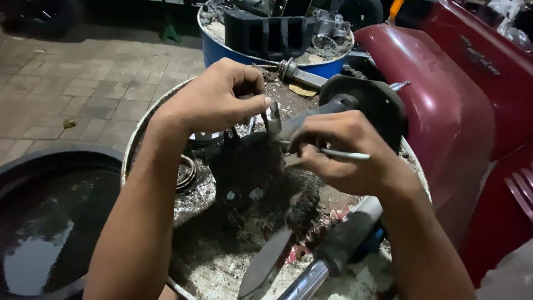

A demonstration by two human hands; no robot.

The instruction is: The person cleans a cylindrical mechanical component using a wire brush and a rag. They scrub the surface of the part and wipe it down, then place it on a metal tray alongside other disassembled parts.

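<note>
Grip, right hand (pixel 347 153): fingers closed round a thin metal rod (pixel 345 155), its bright end sticking out to the right past the knuckles; the working tip is hidden behind the fingers.
Grip, left hand (pixel 214 100): curled shut over the top of a small metal bracket (pixel 272 119), thumb pressed along its side, pinching it against the dark part below.
Dark part (pixel 250 166): a grimy black mechanical assembly with a round disc (pixel 369 103) at its far end, sitting just under both hands, near the middle of the drum top.
Worktop: the lid of a metal drum (pixel 136 139), crusted with dirt, grease and debris; only its rim shows clean metal.
On the drum, near side: a flat grey blade-shaped piece (pixel 266 261) lying at a slant, and beside it a chrome bar with a black rubber sleeve (pixel 347 236), both well below the hands.
Left of the drum: a dark round tub (pixel 55 164) holding black liquid that mirrors the light.
Beyond the drum: a blue barrel (pixel 222 53) heaped with engine scrap.
Right side: dark red bodywork of a scooter (pixel 444 105), close against the drum.
Ground: paved floor (pixel 83 83) of grey brick.
</note>
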